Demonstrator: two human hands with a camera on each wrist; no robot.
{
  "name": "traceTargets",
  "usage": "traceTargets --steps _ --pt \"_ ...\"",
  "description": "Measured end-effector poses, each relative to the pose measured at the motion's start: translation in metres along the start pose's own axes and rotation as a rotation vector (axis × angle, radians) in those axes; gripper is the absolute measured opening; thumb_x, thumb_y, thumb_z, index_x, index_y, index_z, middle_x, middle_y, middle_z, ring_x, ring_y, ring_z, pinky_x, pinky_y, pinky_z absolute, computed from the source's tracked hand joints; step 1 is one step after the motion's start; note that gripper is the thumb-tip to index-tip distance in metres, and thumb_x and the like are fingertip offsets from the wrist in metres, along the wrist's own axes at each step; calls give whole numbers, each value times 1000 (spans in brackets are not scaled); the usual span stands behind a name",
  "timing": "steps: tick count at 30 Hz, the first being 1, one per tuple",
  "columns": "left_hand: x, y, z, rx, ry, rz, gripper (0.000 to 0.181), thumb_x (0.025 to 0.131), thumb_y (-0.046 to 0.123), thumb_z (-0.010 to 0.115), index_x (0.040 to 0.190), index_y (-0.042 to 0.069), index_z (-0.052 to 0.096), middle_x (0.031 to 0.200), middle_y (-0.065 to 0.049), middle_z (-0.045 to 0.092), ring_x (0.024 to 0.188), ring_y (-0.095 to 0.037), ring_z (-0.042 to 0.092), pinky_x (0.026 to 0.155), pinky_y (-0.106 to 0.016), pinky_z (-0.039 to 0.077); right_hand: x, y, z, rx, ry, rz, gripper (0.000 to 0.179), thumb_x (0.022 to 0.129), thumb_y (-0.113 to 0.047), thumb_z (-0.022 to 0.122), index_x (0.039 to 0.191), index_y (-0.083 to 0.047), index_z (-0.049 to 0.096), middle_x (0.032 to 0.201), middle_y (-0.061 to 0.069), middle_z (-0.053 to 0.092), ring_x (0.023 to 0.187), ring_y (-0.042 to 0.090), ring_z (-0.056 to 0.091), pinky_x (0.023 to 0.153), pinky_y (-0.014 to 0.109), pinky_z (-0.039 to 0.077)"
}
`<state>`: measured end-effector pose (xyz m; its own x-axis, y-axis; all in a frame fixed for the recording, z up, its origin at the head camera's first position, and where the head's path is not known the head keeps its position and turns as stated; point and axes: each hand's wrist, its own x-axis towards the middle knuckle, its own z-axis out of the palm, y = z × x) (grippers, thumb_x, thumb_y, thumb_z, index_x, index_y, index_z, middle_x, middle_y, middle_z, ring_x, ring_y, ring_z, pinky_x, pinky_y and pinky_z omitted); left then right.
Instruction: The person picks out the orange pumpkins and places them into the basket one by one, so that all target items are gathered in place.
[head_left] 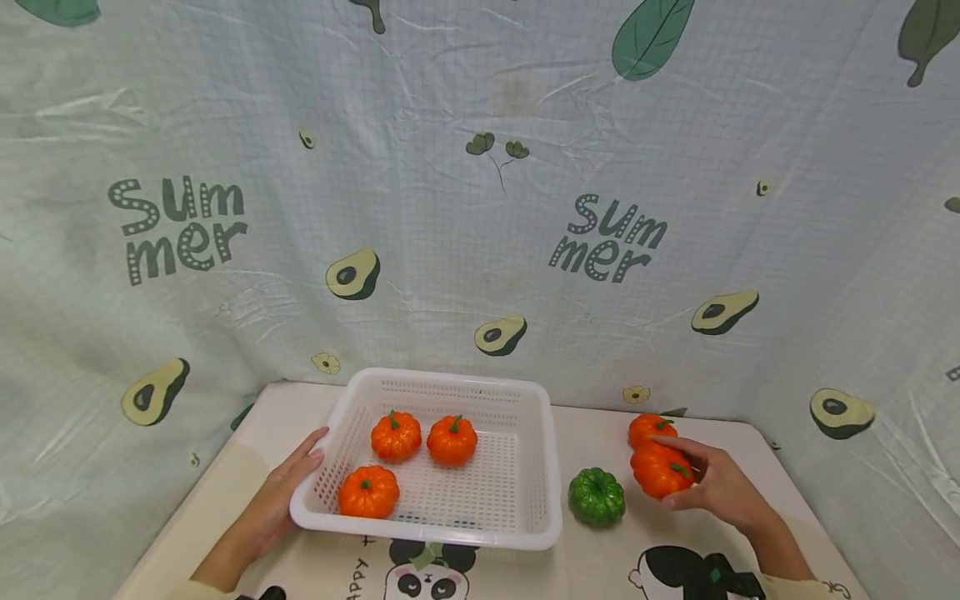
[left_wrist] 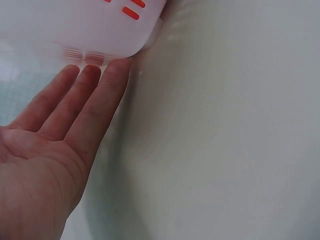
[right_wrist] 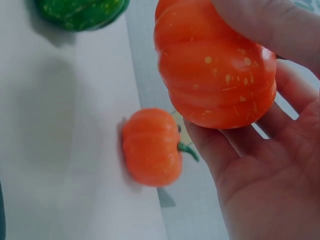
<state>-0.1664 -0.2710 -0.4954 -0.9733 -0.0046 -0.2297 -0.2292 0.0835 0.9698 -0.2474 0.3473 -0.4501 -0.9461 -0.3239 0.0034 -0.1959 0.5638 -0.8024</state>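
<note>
My right hand (head_left: 712,483) grips a small orange pumpkin (head_left: 660,471), thumb on one side and fingers on the other; in the right wrist view this pumpkin (right_wrist: 215,65) is held off the table. Behind it a second orange pumpkin (head_left: 651,428) lies on the table, showing its green stem (right_wrist: 189,151) in the right wrist view. A green pumpkin (head_left: 597,497) sits to the left of the right hand. With straight fingers, my left hand (head_left: 281,492) touches the left side of a white plastic basket (head_left: 498,540). Inside the basket are three orange pumpkins (head_left: 369,492).
The light table (head_left: 525,575) carries printed cartoon figures, among them a panda (head_left: 429,575). A pale curtain (head_left: 450,208) with avocado and "summer" prints hangs behind the table and along both sides.
</note>
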Motion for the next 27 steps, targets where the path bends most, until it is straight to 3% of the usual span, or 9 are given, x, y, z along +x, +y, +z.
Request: traceTargets --steps 15,22,27 --pt "1 -1 0 -17 6 -9 65 111 48 37 168 24 17 175 -19 15 148 -42 37 106 -58 52 7 -16 12 57 -79 -73 84 70 -10 93 146 -3 57 135 25 61 103 14 64 83 28 58" --pt "2 -2 1 -24 -2 9 65 112 47 36 168 23 16 175 -18 14 148 -39 36 109 -58 49 7 -24 16 61 -121 -201 80 70 -10 92 143 -1 60 136 30 59 106 3 63 87 25 57" --pt "2 -1 1 -22 -1 15 65 112 47 36 168 23 16 175 -18 14 149 -39 35 110 -58 49 9 -30 20 73 -153 -247 79 71 -8 92 143 -1 60 137 30 60 109 0 64 91 22 56"
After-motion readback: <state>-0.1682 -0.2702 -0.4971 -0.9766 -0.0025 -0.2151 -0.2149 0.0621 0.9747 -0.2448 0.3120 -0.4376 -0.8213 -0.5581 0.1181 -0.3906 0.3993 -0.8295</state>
